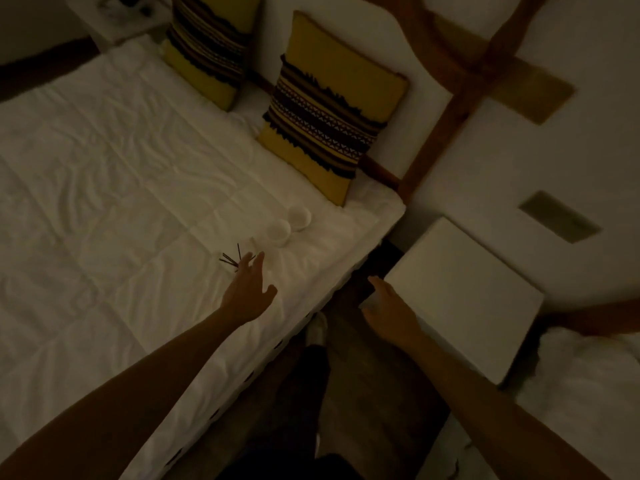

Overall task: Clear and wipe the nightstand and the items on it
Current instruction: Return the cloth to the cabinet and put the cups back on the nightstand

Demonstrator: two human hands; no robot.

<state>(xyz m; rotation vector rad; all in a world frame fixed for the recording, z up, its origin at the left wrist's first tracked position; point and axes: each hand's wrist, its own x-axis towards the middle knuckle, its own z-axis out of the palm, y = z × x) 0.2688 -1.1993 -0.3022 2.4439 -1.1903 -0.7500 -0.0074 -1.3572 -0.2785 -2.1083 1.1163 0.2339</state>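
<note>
Between the bed (121, 188) and a second, mostly cut-off bed at the lower right stands the white nightstand (460, 299), its worktop showing as a plain pale square in very dim light. Its near left corner is partly covered by the right hand (388, 306), which lies over the edge with fingers stretched forward; whether something pale sits under the palm is too murky to tell, and I cannot say if the hand has hold of anything.

On the white bedcover, near the bed's edge, the left hand (251, 289) reaches out with fingers spread and relaxed, gripping nothing. Its fingertips are at a small bundle of thin dark sticks (231, 259) lying on the cover; contact is hard to judge, and part of the bundle is hidden behind the fingers. Just beyond stand two small white cups (289, 223), side by side and touching or nearly so, pale enough to blend into the bedding.

Against the headboard lean two yellow cushions (329, 109) with dark patterned bands, the farther one cut off by the top edge. A second nightstand in the top left corner holds dark shapes too blurred to name. Below, a dark trouser leg and a pale shoe (317, 329) show on the dark floor.
</note>
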